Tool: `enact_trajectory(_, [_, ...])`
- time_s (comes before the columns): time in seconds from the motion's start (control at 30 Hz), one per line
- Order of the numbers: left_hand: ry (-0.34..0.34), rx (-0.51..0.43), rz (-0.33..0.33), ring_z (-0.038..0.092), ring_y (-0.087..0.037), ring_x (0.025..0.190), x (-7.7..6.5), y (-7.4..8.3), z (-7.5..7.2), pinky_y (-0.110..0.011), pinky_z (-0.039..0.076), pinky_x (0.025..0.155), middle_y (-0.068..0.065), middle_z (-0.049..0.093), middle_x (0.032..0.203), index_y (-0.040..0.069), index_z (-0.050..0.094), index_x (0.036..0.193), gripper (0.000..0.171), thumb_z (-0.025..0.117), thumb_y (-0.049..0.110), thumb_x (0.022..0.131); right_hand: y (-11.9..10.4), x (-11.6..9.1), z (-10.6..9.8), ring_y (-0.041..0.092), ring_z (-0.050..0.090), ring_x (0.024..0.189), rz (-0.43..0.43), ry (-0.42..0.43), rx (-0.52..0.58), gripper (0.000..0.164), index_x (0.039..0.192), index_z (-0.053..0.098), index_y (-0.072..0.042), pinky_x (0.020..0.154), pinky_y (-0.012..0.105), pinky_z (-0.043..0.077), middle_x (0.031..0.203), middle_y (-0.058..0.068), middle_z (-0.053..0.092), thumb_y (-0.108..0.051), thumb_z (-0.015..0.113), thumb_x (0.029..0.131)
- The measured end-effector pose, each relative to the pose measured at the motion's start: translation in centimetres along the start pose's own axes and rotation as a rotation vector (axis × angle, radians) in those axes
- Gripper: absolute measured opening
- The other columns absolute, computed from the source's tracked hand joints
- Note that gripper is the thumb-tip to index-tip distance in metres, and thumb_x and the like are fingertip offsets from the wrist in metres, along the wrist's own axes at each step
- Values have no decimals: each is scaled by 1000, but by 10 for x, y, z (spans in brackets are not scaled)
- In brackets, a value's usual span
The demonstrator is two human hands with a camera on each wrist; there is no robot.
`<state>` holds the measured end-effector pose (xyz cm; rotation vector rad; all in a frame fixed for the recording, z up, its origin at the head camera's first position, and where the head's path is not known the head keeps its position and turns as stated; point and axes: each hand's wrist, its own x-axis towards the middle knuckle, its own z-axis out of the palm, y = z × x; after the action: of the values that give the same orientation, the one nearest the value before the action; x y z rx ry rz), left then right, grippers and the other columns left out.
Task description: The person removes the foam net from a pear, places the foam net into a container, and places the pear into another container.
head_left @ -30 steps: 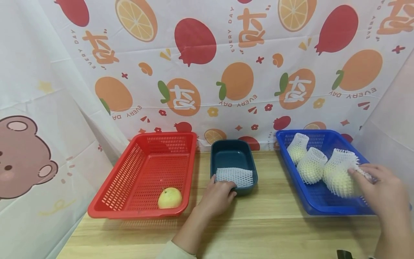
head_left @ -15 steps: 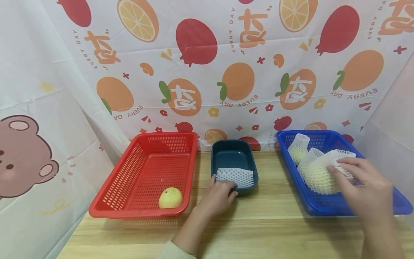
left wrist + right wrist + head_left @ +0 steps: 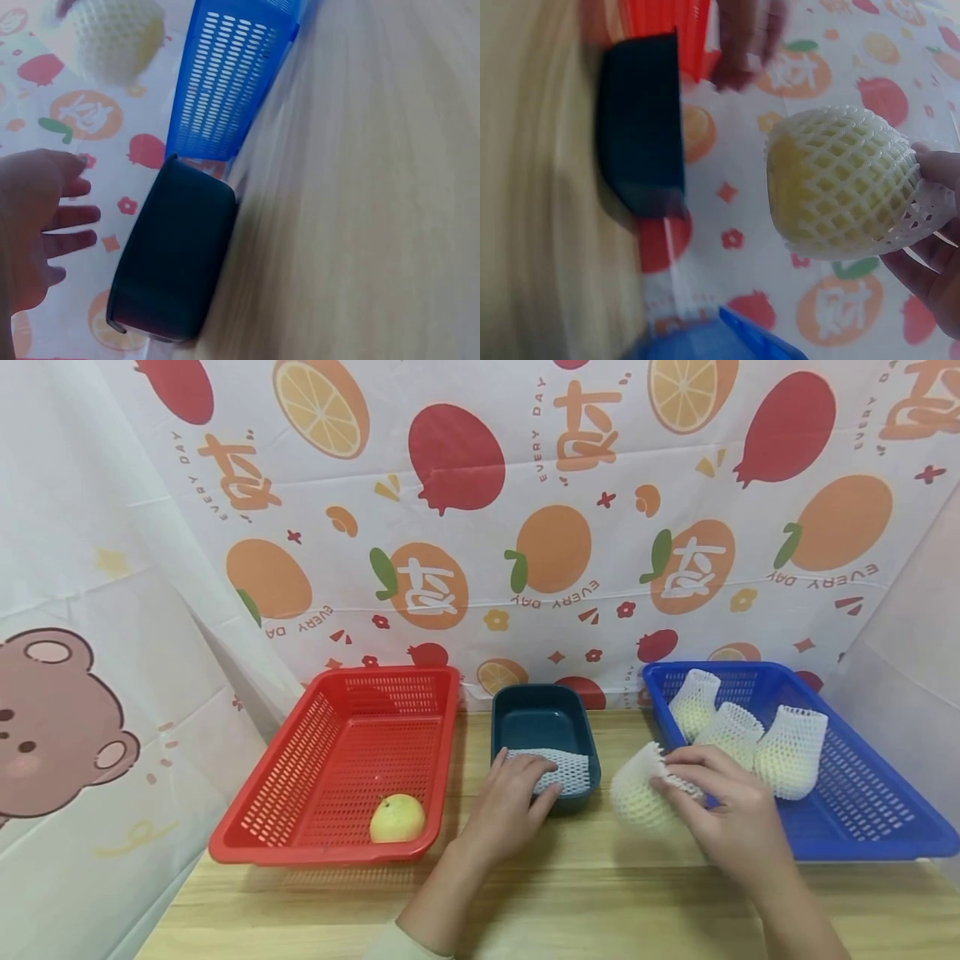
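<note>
My right hand (image 3: 731, 806) pinches the gathered end of a white foam net around a yellow pear (image 3: 641, 797). It holds this pear in the air between the blue basket and the dark green box (image 3: 543, 727). In the right wrist view, the bare yellow end of the pear (image 3: 784, 187) shows at the net's opening. My left hand (image 3: 510, 797) hovers at the box's near left side, fingers spread and loosely bent, holding nothing. A flat white foam net (image 3: 566, 772) lies in the box, partly behind that hand. The left wrist view shows the left hand (image 3: 37, 217) apart from the box.
To the right, the blue basket (image 3: 885, 847) contains three netted pears (image 3: 795, 752). On the left stands a red basket (image 3: 330, 853) with one bare yellow pear (image 3: 397, 818) in its near right corner. A fruit-printed cloth (image 3: 480, 568) hangs behind the wooden table (image 3: 570, 902).
My right hand has lifted the netted pear out of the blue basket and carried it left. The left hand has risen slightly from the box's near edge and opened its fingers.
</note>
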<state>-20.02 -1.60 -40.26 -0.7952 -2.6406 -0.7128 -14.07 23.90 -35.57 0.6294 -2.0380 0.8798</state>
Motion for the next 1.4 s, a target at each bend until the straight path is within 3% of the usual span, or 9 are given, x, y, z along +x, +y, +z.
enact_trajectory(0.13, [17, -165, -25, 49, -10, 121, -1, 9, -7, -41, 37, 107, 8, 57, 127, 25, 60, 122, 35, 51, 45, 94, -1, -5, 14, 5, 60, 90, 56, -85, 23, 23, 88, 75, -13, 80, 6, 44, 95, -5, 66, -3, 81, 69])
enact_trajectory(0.27, [-19, -330, -63, 49, -10, 122, -3, 15, -14, -38, 46, 97, 10, 56, 129, 29, 57, 125, 41, 46, 53, 93, -1, -8, 30, 6, 60, 91, 109, -170, 55, 16, 88, 74, -17, 81, 7, 44, 95, -9, 65, -11, 79, 74])
enact_trajectory(0.57, [-225, -522, -104, 58, -13, 112, -3, 15, -24, -31, 53, 87, 5, 60, 125, 21, 56, 129, 53, 58, 53, 87, 2, -12, 66, 2, 58, 81, 182, -322, 74, 8, 85, 73, -22, 66, 19, 51, 90, -15, 63, -22, 76, 79])
enact_trajectory(0.7, [-275, -516, -134, 61, -9, 104, -4, 13, -27, -29, 53, 85, 4, 64, 119, 17, 58, 127, 52, 61, 50, 86, 3, -13, 78, 1, 55, 77, 203, -373, 86, 5, 84, 72, -21, 64, 20, 49, 88, -16, 61, -22, 75, 80])
enact_trajectory(0.9, [-277, -429, -166, 64, -5, 92, -4, 9, -32, -26, 54, 79, 5, 69, 104, 17, 65, 116, 41, 67, 42, 85, 5, -13, 89, 1, 56, 78, 259, -445, 132, 6, 84, 72, -26, 67, 20, 50, 86, -18, 61, -31, 72, 82])
enact_trajectory(1.07, [-277, -364, -167, 64, -2, 83, -3, 6, -33, -22, 54, 74, 6, 70, 95, 13, 69, 109, 31, 69, 32, 85, 5, -14, 92, 0, 56, 82, 302, -531, 132, 9, 83, 71, -35, 74, 23, 52, 86, -22, 59, -43, 69, 81])
enact_trajectory(1.4, [-321, -354, -176, 62, -1, 78, -4, 0, -35, -21, 53, 70, 9, 69, 87, 17, 73, 95, 19, 72, 32, 82, 4, -14, 91, 2, 57, 86, 351, -649, 127, 13, 87, 71, -34, 77, 23, 51, 90, -21, 60, -45, 70, 79])
